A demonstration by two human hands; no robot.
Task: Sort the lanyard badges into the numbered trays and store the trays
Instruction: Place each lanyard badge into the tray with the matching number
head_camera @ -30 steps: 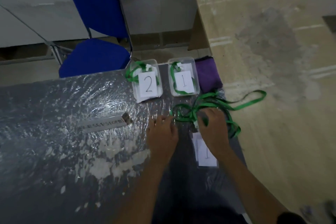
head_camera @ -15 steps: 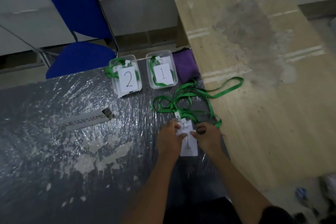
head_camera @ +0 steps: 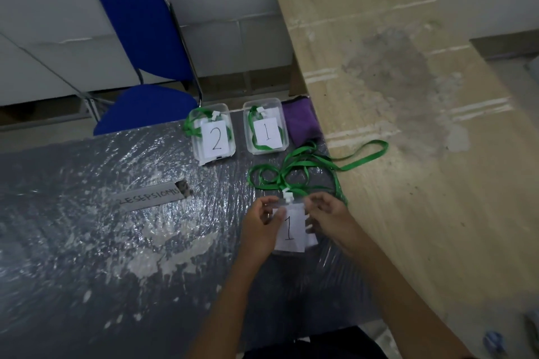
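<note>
Both hands, left (head_camera: 260, 226) and right (head_camera: 326, 217), pinching badge 1 (head_camera: 289, 232); tangled lanyards (head_camera: 303, 167) at 12 o'clock before trays (head_camera: 267, 128), cloth (head_camera: 300, 119) at 1, nameplate (head_camera: 151, 198) at 9.

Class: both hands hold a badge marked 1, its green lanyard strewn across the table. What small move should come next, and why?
Probably gather the loose green lanyard towards the white paper badge marked 1, held by the left hand and right hand. One loop trails onto the neighbouring wooden surface, so it would not yet fit the clear plastic tray labelled 1.
</note>
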